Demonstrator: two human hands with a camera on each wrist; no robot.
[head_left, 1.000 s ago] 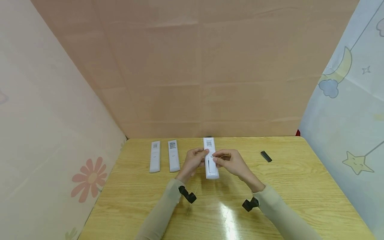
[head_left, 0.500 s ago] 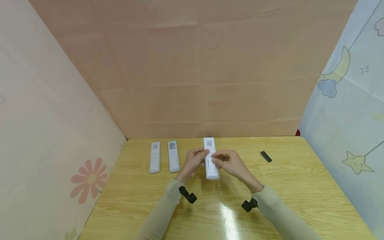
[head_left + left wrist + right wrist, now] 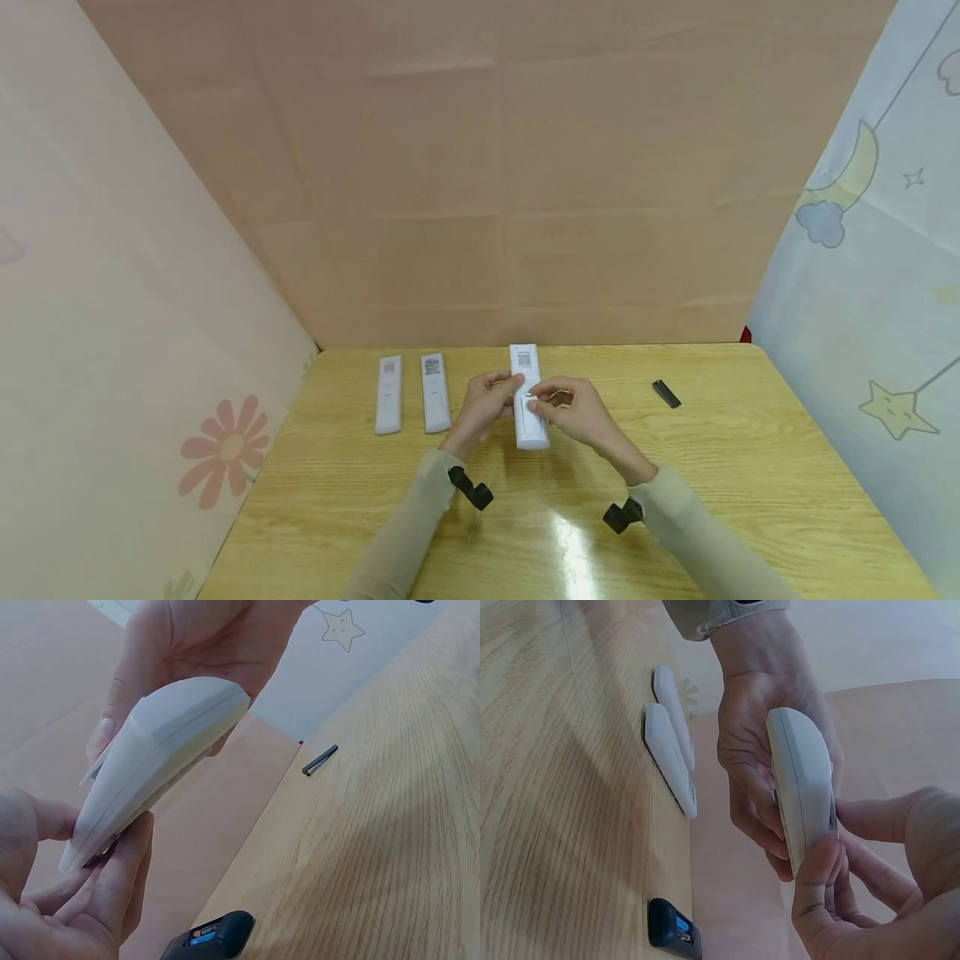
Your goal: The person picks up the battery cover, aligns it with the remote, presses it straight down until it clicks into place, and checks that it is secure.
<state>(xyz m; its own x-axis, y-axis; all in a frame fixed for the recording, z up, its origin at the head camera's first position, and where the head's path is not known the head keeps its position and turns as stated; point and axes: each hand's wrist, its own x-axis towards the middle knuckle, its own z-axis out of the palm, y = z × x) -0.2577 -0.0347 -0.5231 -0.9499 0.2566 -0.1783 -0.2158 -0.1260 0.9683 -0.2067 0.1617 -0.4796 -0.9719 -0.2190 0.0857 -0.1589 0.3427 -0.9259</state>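
Observation:
In the head view, a white remote control [image 3: 525, 360] is held above the table, its back with a printed code facing up. My left hand [image 3: 483, 404] grips its left side, thumb on the back and fingers underneath. My right hand [image 3: 576, 408] pinches the white battery cover [image 3: 531, 427] near its upper end, between thumb and index finger. The left wrist view shows that end of the cover [image 3: 91, 771] standing slightly off the remote. The cover hides the battery compartment's inside from the head view.
Two more white remotes [image 3: 388, 400] [image 3: 435, 398] lie face down on the left of the wooden table [image 3: 337, 500]. A small black cover-like piece [image 3: 666, 393] lies to the right. A black remote [image 3: 217, 937] with batteries showing lies behind the held one.
The battery cover stood tilted with a gap at its left side; now it lies nearer flush in the back. My right thumb has shifted slightly; my left hand keeps its grip.

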